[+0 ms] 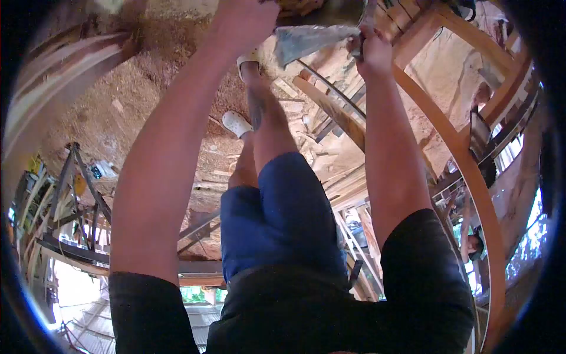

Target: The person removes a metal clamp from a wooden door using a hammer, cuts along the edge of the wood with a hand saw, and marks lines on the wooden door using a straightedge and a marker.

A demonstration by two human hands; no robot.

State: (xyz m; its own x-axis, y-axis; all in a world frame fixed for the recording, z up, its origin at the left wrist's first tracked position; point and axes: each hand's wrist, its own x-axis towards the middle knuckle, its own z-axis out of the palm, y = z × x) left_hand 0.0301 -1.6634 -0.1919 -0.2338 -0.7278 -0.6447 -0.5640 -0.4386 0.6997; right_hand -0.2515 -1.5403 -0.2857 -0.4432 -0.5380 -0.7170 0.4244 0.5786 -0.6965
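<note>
My left hand (250, 17) is at the top edge of the view with its fingers curled closed. What it holds is cut off by the frame. My right hand (375, 54) is closed around a dark handle (358, 47). Beside that hand, between my two hands, is a grey wedge-shaped piece (312, 42), wider toward the left; its kind is unclear. A dark, rounded object with brown wood by it (321, 13) shows just above the grey piece, partly out of view.
Wood scraps (330, 112) and sawdust (171, 88) cover the ground by my feet. A long curved board (469, 159) arcs along the right, near a toothed round blade (487, 172). Metal stand legs (88, 180) stand at left. Another person (473, 245) is far right.
</note>
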